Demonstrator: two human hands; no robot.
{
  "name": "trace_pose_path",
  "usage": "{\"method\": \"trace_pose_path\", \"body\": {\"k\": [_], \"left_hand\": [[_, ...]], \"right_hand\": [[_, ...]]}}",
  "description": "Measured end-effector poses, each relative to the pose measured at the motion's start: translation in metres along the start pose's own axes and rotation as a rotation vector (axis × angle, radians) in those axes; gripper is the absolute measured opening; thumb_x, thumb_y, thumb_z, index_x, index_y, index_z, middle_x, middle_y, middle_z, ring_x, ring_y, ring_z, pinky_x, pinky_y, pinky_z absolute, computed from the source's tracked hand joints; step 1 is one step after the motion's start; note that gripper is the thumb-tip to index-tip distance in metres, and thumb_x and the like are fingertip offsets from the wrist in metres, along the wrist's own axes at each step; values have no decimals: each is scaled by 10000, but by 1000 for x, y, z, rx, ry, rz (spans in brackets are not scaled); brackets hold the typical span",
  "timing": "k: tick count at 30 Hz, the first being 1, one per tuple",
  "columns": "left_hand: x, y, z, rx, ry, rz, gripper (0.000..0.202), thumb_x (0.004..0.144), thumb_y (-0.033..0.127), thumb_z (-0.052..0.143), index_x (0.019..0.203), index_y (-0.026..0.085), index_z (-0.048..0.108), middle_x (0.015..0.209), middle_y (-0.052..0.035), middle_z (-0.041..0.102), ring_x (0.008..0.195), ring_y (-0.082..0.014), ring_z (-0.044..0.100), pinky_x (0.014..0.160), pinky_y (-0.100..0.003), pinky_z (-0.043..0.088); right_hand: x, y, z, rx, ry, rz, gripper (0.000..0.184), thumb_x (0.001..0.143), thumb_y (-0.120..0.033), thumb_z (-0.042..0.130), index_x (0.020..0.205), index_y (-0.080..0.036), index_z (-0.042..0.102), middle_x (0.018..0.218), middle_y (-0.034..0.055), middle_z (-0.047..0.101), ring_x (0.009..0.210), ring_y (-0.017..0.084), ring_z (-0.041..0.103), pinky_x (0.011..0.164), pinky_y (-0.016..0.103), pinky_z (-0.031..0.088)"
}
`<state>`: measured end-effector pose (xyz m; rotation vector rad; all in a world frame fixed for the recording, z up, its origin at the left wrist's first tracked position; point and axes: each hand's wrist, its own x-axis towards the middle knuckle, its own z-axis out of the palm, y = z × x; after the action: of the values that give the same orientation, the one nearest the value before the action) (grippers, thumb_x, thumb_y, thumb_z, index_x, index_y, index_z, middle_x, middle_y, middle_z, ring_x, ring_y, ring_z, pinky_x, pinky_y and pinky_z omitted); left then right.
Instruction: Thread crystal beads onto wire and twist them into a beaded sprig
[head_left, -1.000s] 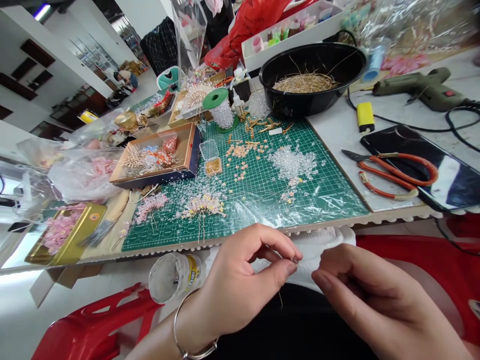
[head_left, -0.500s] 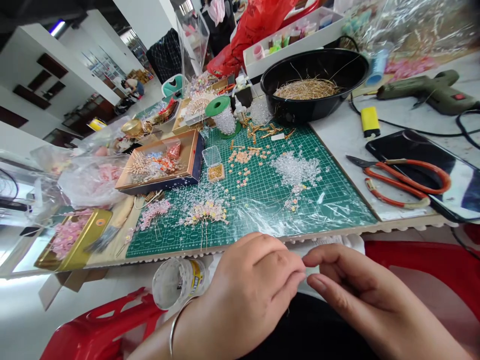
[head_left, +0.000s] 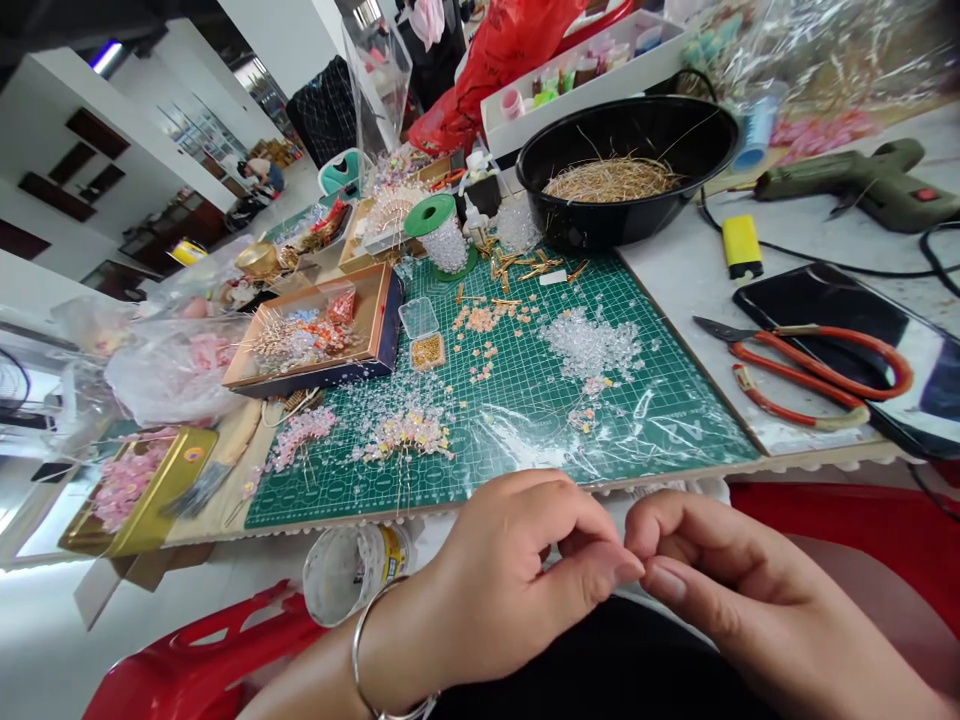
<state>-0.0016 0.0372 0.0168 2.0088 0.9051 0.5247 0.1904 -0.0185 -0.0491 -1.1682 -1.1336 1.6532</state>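
My left hand, with a silver bangle at the wrist, is pinched shut below the table edge. My right hand is pinched too, and its fingertips touch those of the left. Whatever sits between the fingers is hidden; I cannot make it out. Both hands hover over my lap, just in front of the green cutting mat. On the mat lie a heap of clear beads, small pink beads and finished beaded sprigs.
Orange-handled pliers lie on a dark phone at right. A black bowl of straw-like wire, a yellow lighter and a green glue gun stand behind. Trays of beads, a gold tin and a jar are left.
My hands have drawn together until the fingertips touch. The thin wire and bead seen between them a second ago are now hidden.
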Motion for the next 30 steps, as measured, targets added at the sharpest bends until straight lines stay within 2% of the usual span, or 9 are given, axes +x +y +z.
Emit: {"method": "trace_pose_path", "body": {"k": [4, 7, 13, 16, 18, 20, 22, 25, 30], "left_hand": [[0, -2, -1, 10, 7, 23, 185, 933, 264, 630, 766, 185, 624, 698, -11, 664, 662, -123, 583, 656, -249, 425], [0, -3, -1, -14, -41, 48, 180, 929, 232, 626, 755, 187, 621, 697, -6, 680, 662, -122, 587, 668, -246, 428], [4, -2, -12, 36, -93, 79, 168, 939, 248, 620, 788, 180, 653, 716, -3, 688, 674, -117, 603, 667, -231, 447], [21, -23, -41, 291, -62, 27, 224, 993, 285, 532, 879, 216, 712, 879, -12, 749, 811, -144, 663, 754, -262, 484], [37, -49, -66, 656, 137, -124, 252, 1003, 301, 491, 965, 246, 734, 990, -19, 754, 917, -184, 669, 802, -312, 496], [54, -79, -87, 754, 142, -176, 243, 967, 257, 515, 1001, 210, 751, 1040, -70, 748, 987, -248, 656, 850, -385, 495], [66, -102, -100, 797, 79, -182, 228, 934, 234, 542, 942, 214, 769, 986, -66, 751, 955, -253, 655, 851, -392, 499], [73, -119, -102, 826, 9, -165, 226, 920, 231, 550, 890, 220, 774, 936, -58, 744, 950, -248, 648, 855, -380, 498], [72, -120, -95, 801, -25, -160, 238, 915, 214, 526, 843, 196, 751, 926, -74, 725, 951, -247, 631, 848, -377, 484]], "right_hand": [[0, 0, -1, -61, -108, 70, 271, 912, -545, 623, 892, -275, 624, 668, -48, 498, 588, 123, 447, 512, 193, 415], [1, -2, 1, -112, -141, 42, 309, 941, -518, 574, 792, -249, 542, 602, -68, 418, 529, 109, 392, 482, 183, 380], [-2, -3, -1, -248, -81, -54, 304, 982, -487, 458, 816, -254, 564, 679, -14, 556, 589, 150, 516, 508, 216, 474], [-5, 0, -4, -269, 26, -88, 306, 993, -463, 480, 780, -256, 551, 630, -34, 519, 540, 132, 488, 480, 191, 458], [-6, 1, -4, -283, 74, -113, 336, 986, -471, 504, 736, -250, 544, 598, -39, 495, 510, 123, 465, 455, 183, 441], [-7, 1, -3, -303, 66, -117, 356, 982, -481, 512, 716, -247, 554, 592, -34, 501, 508, 124, 469, 454, 186, 442], [-8, 2, -2, -318, 47, -97, 358, 976, -490, 520, 717, -247, 563, 590, -34, 501, 509, 126, 467, 458, 192, 443], [-10, 3, -2, -315, 22, -79, 353, 973, -498, 523, 725, -249, 557, 583, -43, 484, 504, 122, 449, 454, 188, 429], [-7, -1, 0, -327, -27, -54, 344, 983, -486, 508, 735, -250, 543, 589, -43, 493, 512, 124, 465, 462, 184, 438]]}}
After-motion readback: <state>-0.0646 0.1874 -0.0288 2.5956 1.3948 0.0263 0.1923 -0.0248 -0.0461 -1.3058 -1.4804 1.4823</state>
